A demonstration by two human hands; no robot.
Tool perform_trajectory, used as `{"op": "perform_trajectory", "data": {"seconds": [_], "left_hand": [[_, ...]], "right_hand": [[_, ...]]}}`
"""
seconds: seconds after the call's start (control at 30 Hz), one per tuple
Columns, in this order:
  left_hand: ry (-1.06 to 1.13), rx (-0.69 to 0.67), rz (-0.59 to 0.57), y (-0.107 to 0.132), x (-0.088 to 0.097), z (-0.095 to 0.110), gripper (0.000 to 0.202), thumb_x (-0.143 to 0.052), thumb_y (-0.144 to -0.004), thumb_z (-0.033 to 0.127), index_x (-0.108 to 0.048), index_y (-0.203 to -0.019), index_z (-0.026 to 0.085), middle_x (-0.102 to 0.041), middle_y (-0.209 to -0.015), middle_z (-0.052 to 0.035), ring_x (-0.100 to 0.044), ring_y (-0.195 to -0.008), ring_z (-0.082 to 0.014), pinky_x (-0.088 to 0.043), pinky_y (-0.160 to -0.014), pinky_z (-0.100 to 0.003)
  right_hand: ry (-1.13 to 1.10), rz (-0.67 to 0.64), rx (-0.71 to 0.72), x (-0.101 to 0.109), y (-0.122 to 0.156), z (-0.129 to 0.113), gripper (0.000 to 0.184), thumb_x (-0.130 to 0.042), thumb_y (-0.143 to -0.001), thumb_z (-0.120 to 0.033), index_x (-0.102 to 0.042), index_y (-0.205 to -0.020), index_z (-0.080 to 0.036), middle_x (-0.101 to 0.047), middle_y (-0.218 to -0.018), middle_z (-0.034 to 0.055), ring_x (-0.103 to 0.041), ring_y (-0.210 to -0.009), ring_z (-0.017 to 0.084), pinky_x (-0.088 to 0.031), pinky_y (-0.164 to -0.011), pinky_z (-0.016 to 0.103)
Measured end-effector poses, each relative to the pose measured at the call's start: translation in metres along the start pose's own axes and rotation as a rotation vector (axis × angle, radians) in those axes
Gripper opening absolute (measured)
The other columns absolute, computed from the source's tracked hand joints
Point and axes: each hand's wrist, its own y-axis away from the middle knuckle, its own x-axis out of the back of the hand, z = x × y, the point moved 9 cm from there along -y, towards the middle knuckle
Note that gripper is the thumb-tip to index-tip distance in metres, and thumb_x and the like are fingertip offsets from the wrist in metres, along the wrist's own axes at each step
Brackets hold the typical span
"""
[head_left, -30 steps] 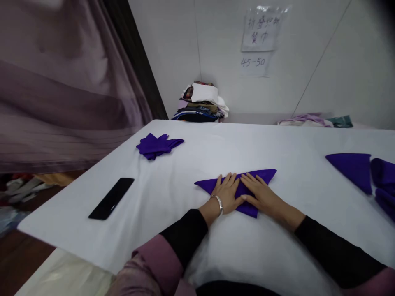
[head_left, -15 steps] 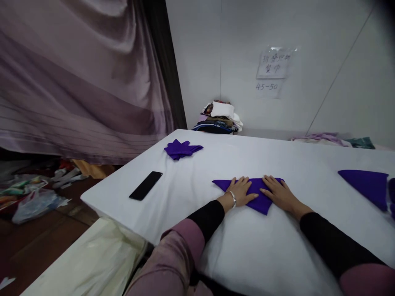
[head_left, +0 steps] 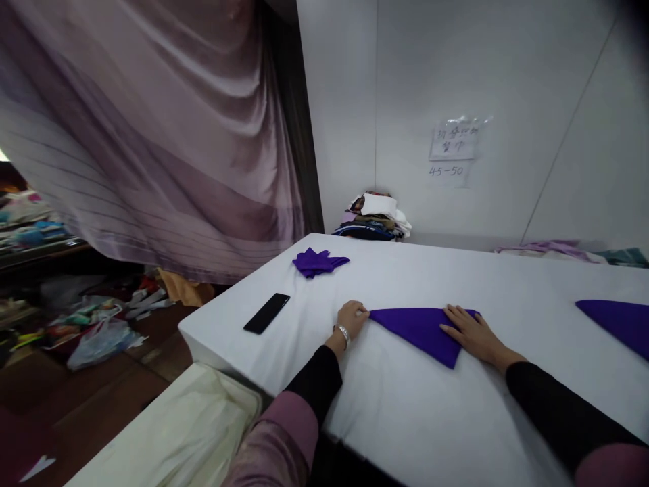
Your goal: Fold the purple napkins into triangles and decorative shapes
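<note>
A purple napkin (head_left: 418,327) folded into a triangle lies on the white table (head_left: 436,419) in front of me. My left hand (head_left: 352,318), with a bracelet on its wrist, rests at the napkin's left tip with the fingers curled in on that tip. My right hand (head_left: 469,331) lies flat on the napkin's right end, fingers stretched out.
A folded purple napkin (head_left: 317,262) and a black phone (head_left: 266,313) lie at the table's left end. Another purple triangle (head_left: 616,323) is at the right. A pile of clothes (head_left: 375,215) sits by the wall. A mauve curtain (head_left: 152,135) hangs left, with clutter on the floor.
The view has swung up and left. My left hand slid from the napkin's middle to its left tip and curled; my right hand moved to the right end.
</note>
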Motion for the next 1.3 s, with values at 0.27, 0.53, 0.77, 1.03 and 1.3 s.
{"op": "perform_trajectory", "data": {"seconds": [0.27, 0.53, 0.77, 1.03, 1.3], "left_hand": [[0.025, -0.031, -0.046, -0.004, -0.006, 0.002, 0.012, -0.057, -0.08, 0.026, -0.068, -0.076, 0.024, -0.064, -0.113, 0.0004, -0.05, -0.115, -0.0166, -0.033, -0.103, -0.035], [-0.007, -0.051, -0.066, -0.01, -0.01, -0.002, 0.017, -0.051, -0.084, 0.029, -0.066, -0.078, 0.023, -0.062, -0.117, -0.0004, -0.047, -0.118, -0.0173, -0.029, -0.105, -0.038], [-0.022, -0.063, -0.069, -0.014, -0.013, 0.0, 0.018, -0.047, -0.086, 0.028, -0.06, -0.077, 0.02, -0.059, -0.118, -0.0038, -0.046, -0.118, -0.0182, -0.026, -0.106, -0.039], [-0.041, -0.085, -0.069, -0.015, -0.011, 0.0, 0.021, -0.045, -0.087, 0.03, -0.058, -0.073, 0.021, -0.059, -0.115, -0.0038, -0.048, -0.115, -0.0181, -0.025, -0.105, -0.04], [-0.069, -0.094, -0.074, -0.02, -0.01, -0.004, 0.022, -0.048, -0.086, 0.032, -0.06, -0.071, 0.02, -0.059, -0.114, -0.0037, -0.049, -0.113, -0.0205, -0.021, -0.106, -0.046]], "right_hand": [[-0.044, 0.002, 0.015, 0.0, -0.003, 0.005, 0.065, -0.026, -0.087, -0.062, -0.036, -0.14, -0.026, -0.03, -0.148, 0.0039, -0.019, -0.137, 0.027, -0.02, -0.108, 0.054], [-0.063, -0.039, 0.014, 0.004, -0.003, 0.002, 0.065, -0.026, -0.088, -0.059, -0.033, -0.141, -0.021, -0.027, -0.149, 0.0061, -0.018, -0.138, 0.027, -0.016, -0.109, 0.054], [-0.103, -0.003, 0.036, 0.017, 0.001, -0.005, 0.064, -0.027, -0.089, -0.061, -0.036, -0.14, -0.024, -0.03, -0.148, 0.0079, -0.021, -0.137, 0.028, -0.017, -0.108, 0.055], [-0.084, -0.027, 0.03, 0.017, 0.001, -0.005, 0.066, -0.025, -0.089, -0.062, -0.032, -0.142, -0.023, -0.027, -0.149, 0.0086, -0.019, -0.137, 0.029, -0.016, -0.107, 0.055], [-0.049, -0.053, 0.025, 0.016, 0.001, -0.007, 0.068, -0.019, -0.09, -0.062, -0.027, -0.144, -0.022, -0.024, -0.15, 0.0077, -0.017, -0.138, 0.027, -0.015, -0.108, 0.053]]}}
